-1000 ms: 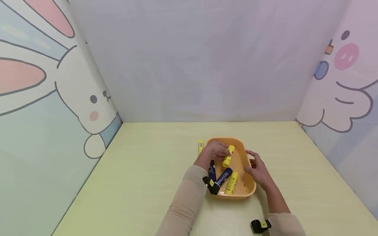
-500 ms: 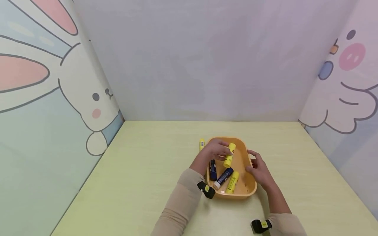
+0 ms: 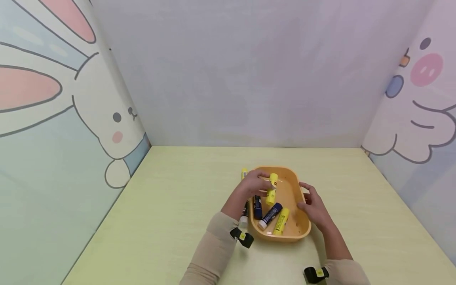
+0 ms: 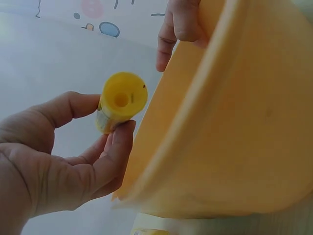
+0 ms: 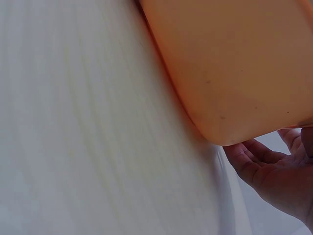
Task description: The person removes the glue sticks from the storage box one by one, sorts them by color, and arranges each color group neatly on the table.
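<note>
Between the thumb and fingers of my left hand [image 3: 255,183] is a yellow glue stick [image 3: 270,198], held over the orange plastic basket [image 3: 285,239]. The left wrist view shows the round hollow end of this glue stick [image 4: 121,95] facing the camera, beside the basket's wall [image 4: 254,112]. My right hand [image 3: 314,206] grips the basket's right side, thumb over the rim and fingers against the outside. Inside the basket lie another yellow glue stick [image 3: 282,221] and two dark blue glue sticks, one slanted [image 3: 271,214] and one along the left wall [image 3: 258,208].
Outside the basket on the left, a yellow stick [image 3: 244,173] and a dark stick with a pale end [image 3: 244,218] lie on the pale wooden table [image 3: 178,190], partly hidden by the left arm. A plain wall [image 3: 249,79] stands behind, with cartoon-printed walls on both sides.
My left hand has drawn a little to the left with the yellow glue stick. The dark stick outside the basket has come into view beside the forearm. My right hand stays on the basket.
</note>
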Action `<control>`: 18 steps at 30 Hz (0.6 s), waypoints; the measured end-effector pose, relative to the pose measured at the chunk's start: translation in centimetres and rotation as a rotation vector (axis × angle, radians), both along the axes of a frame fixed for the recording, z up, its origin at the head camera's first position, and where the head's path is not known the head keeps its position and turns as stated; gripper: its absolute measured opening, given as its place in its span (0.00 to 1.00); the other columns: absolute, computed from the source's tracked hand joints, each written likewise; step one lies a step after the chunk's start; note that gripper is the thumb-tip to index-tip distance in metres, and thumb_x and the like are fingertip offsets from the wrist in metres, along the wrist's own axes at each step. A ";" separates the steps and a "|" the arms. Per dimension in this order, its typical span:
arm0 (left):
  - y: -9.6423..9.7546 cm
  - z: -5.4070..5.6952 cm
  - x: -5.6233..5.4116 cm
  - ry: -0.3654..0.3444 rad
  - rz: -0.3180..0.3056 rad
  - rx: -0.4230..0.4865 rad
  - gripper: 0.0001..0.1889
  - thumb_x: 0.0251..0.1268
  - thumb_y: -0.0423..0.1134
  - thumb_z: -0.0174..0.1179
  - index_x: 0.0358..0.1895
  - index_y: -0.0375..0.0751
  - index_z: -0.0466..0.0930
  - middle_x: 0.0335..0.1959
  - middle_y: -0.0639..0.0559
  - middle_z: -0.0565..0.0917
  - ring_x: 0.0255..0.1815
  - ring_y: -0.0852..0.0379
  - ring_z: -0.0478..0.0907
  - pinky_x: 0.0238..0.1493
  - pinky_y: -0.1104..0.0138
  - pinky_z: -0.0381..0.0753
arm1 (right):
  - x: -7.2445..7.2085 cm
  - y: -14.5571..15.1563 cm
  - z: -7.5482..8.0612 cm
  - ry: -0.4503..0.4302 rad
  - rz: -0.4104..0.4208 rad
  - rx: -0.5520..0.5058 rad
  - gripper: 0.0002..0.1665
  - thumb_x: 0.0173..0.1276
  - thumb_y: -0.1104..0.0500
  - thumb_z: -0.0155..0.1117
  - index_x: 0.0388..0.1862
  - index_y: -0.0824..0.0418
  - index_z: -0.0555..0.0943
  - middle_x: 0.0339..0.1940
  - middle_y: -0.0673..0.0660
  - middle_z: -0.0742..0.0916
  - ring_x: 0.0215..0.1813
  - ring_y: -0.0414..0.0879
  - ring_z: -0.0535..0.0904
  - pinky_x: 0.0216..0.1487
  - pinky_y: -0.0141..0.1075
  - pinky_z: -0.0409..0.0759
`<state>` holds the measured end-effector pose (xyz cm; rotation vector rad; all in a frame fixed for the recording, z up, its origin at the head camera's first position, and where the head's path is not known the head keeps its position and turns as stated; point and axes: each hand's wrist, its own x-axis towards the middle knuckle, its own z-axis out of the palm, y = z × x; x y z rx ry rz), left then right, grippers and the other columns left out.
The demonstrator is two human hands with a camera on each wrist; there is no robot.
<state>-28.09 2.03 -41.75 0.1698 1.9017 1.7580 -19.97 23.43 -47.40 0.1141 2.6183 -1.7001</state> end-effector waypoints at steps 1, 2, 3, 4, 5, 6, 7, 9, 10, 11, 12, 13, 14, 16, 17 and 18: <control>-0.2 -0.1 0.1 0.000 0.005 0.009 0.25 0.50 0.26 0.67 0.54 0.33 0.72 0.38 0.43 0.78 0.36 0.48 0.81 0.35 0.58 0.81 | 0.0 -0.1 0.0 0.002 0.002 -0.002 0.40 0.62 0.71 0.53 0.72 0.59 0.52 0.59 0.77 0.69 0.55 0.63 0.70 0.49 0.46 0.74; -0.4 -0.1 0.1 0.001 0.009 0.016 0.26 0.50 0.26 0.66 0.55 0.33 0.71 0.38 0.43 0.78 0.36 0.48 0.81 0.35 0.59 0.81 | 0.0 -0.1 0.1 0.003 0.004 -0.004 0.40 0.62 0.71 0.54 0.72 0.59 0.52 0.59 0.77 0.69 0.55 0.64 0.70 0.49 0.46 0.74; -0.6 -0.2 0.2 0.006 0.013 0.021 0.26 0.50 0.25 0.66 0.55 0.32 0.71 0.38 0.43 0.78 0.36 0.48 0.81 0.35 0.59 0.81 | 0.0 -0.2 0.2 0.003 0.006 -0.005 0.40 0.62 0.71 0.54 0.72 0.60 0.51 0.59 0.77 0.69 0.55 0.64 0.70 0.48 0.45 0.75; -0.7 -0.3 0.3 0.006 0.017 0.025 0.26 0.50 0.25 0.66 0.55 0.32 0.71 0.38 0.43 0.78 0.36 0.49 0.81 0.35 0.59 0.81 | 0.0 -0.2 0.2 0.002 0.007 -0.007 0.40 0.63 0.71 0.54 0.72 0.60 0.51 0.59 0.77 0.69 0.55 0.64 0.70 0.48 0.45 0.75; -0.8 -0.4 0.3 0.005 0.022 0.029 0.26 0.50 0.25 0.66 0.56 0.32 0.71 0.38 0.43 0.78 0.36 0.49 0.80 0.35 0.60 0.81 | 0.1 -0.2 0.2 0.002 0.009 -0.010 0.41 0.62 0.71 0.54 0.72 0.60 0.51 0.59 0.78 0.69 0.55 0.64 0.70 0.48 0.45 0.75; -0.9 -0.4 0.4 0.003 0.026 0.037 0.26 0.50 0.25 0.66 0.56 0.32 0.71 0.38 0.43 0.78 0.37 0.49 0.80 0.36 0.60 0.81 | 0.1 -0.2 0.2 0.001 0.008 -0.011 0.41 0.62 0.71 0.54 0.72 0.60 0.51 0.59 0.78 0.69 0.55 0.64 0.70 0.48 0.45 0.75; -1.0 -0.5 0.5 0.004 0.032 0.044 0.26 0.50 0.25 0.66 0.56 0.32 0.71 0.39 0.43 0.78 0.37 0.49 0.80 0.36 0.60 0.81 | 0.2 -0.2 0.2 0.002 0.008 -0.011 0.41 0.62 0.71 0.54 0.72 0.60 0.51 0.59 0.78 0.69 0.55 0.64 0.71 0.48 0.45 0.75; -1.2 -0.5 0.7 0.012 0.041 0.051 0.26 0.50 0.25 0.67 0.56 0.33 0.71 0.39 0.43 0.77 0.37 0.49 0.80 0.36 0.61 0.81 | 0.2 -0.2 0.3 0.002 0.009 -0.010 0.41 0.62 0.71 0.54 0.72 0.60 0.51 0.59 0.77 0.69 0.54 0.64 0.71 0.48 0.44 0.75; -1.2 -0.5 0.8 0.013 0.044 0.056 0.26 0.50 0.26 0.67 0.56 0.33 0.71 0.39 0.43 0.77 0.37 0.49 0.80 0.36 0.61 0.81 | 0.2 -0.2 0.3 0.002 0.009 -0.009 0.41 0.62 0.71 0.54 0.72 0.60 0.51 0.59 0.77 0.69 0.54 0.64 0.71 0.48 0.44 0.75; -1.3 -0.5 0.9 0.017 0.047 0.058 0.26 0.50 0.26 0.67 0.56 0.33 0.71 0.39 0.43 0.77 0.37 0.50 0.80 0.36 0.61 0.81 | 0.2 -0.2 0.3 0.002 0.008 -0.008 0.41 0.62 0.71 0.54 0.72 0.60 0.51 0.59 0.77 0.69 0.54 0.63 0.71 0.48 0.45 0.75; -1.5 -0.4 1.0 0.027 0.049 0.053 0.26 0.50 0.26 0.67 0.56 0.33 0.71 0.39 0.43 0.77 0.37 0.50 0.80 0.36 0.61 0.81 | 0.2 -0.2 0.3 0.002 0.009 -0.007 0.42 0.62 0.71 0.54 0.72 0.60 0.51 0.59 0.77 0.69 0.54 0.64 0.71 0.48 0.45 0.75; -1.6 -0.3 1.1 0.033 0.054 0.050 0.27 0.50 0.26 0.67 0.56 0.33 0.71 0.39 0.43 0.78 0.37 0.50 0.80 0.36 0.61 0.81 | 0.2 -0.2 0.3 0.002 0.008 -0.004 0.41 0.62 0.71 0.54 0.72 0.60 0.51 0.59 0.77 0.69 0.54 0.64 0.71 0.48 0.45 0.75; -1.7 -0.3 1.2 0.041 0.058 0.049 0.27 0.50 0.26 0.67 0.56 0.33 0.71 0.39 0.43 0.78 0.36 0.50 0.80 0.36 0.61 0.81 | 0.2 -0.1 0.3 0.001 0.009 -0.002 0.41 0.62 0.71 0.54 0.72 0.60 0.50 0.59 0.77 0.69 0.55 0.64 0.71 0.48 0.45 0.75; -2.1 -0.2 1.3 0.050 0.076 0.038 0.27 0.50 0.26 0.67 0.56 0.33 0.71 0.38 0.43 0.78 0.36 0.50 0.80 0.36 0.61 0.81 | 0.1 -0.1 0.2 0.004 0.009 0.000 0.41 0.62 0.71 0.54 0.72 0.60 0.51 0.59 0.77 0.69 0.54 0.64 0.71 0.48 0.45 0.75; -2.2 -0.2 1.3 0.053 0.088 0.032 0.27 0.49 0.26 0.67 0.56 0.33 0.71 0.38 0.43 0.79 0.36 0.50 0.80 0.35 0.61 0.82 | 0.1 0.0 0.2 0.007 0.011 -0.001 0.41 0.62 0.71 0.54 0.72 0.60 0.51 0.59 0.77 0.69 0.54 0.64 0.71 0.48 0.45 0.75; -2.4 -0.1 1.3 0.056 0.099 0.023 0.27 0.49 0.27 0.67 0.56 0.34 0.71 0.38 0.43 0.79 0.35 0.51 0.80 0.35 0.61 0.82 | 0.1 0.0 0.2 0.009 0.012 -0.003 0.41 0.62 0.71 0.54 0.72 0.60 0.51 0.58 0.77 0.70 0.54 0.64 0.71 0.48 0.45 0.75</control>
